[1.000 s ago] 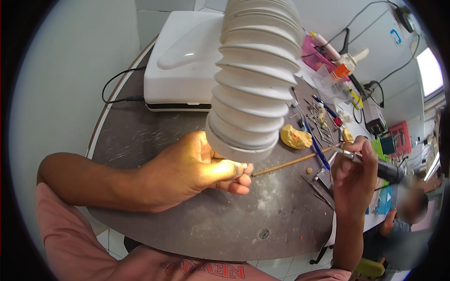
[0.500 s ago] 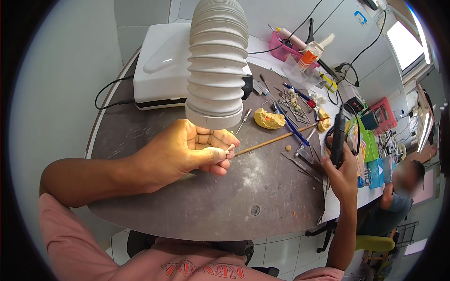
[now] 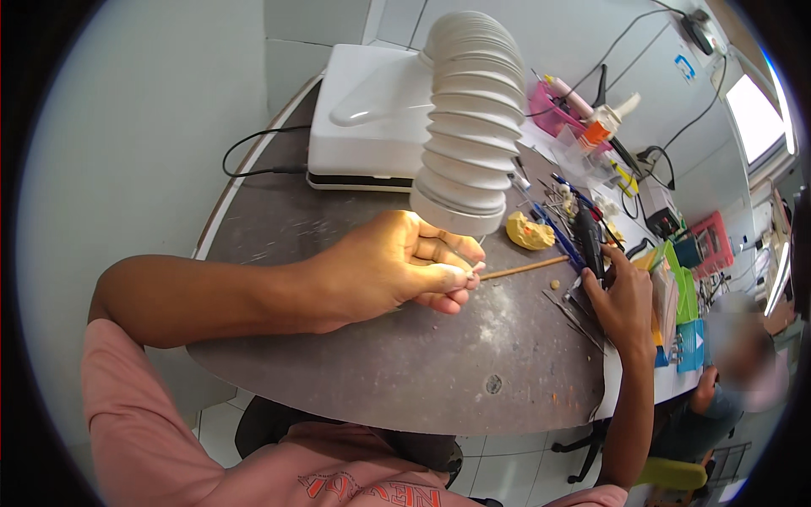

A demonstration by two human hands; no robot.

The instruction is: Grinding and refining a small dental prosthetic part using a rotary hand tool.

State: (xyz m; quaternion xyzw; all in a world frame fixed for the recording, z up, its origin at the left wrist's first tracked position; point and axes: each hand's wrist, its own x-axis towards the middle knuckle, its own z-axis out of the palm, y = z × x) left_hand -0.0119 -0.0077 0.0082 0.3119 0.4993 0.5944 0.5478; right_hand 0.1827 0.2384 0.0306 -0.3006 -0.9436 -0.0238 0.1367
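Observation:
My left hand is closed, pinching a small pinkish-white piece between thumb and fingertips, just below the mouth of a ribbed white hose. The piece's exact kind is too small to make out. On the right, my right hand grips a black rotary handpiece, its upper end tilted left over the scattered tools. A wooden stick lies between the two hands. Beyond it sits a yellow plaster dental model.
Behind the hose stands a white box-shaped unit. Slim metal tools lie left of my right hand. Farther back is a pink basket; green and blue trays line the right side. A person sits at far right.
The whole view has shifted, so the bench appears farther right. My right hand has brought the handpiece left, toward the tools, and tilted it. My left hand still pinches the small piece.

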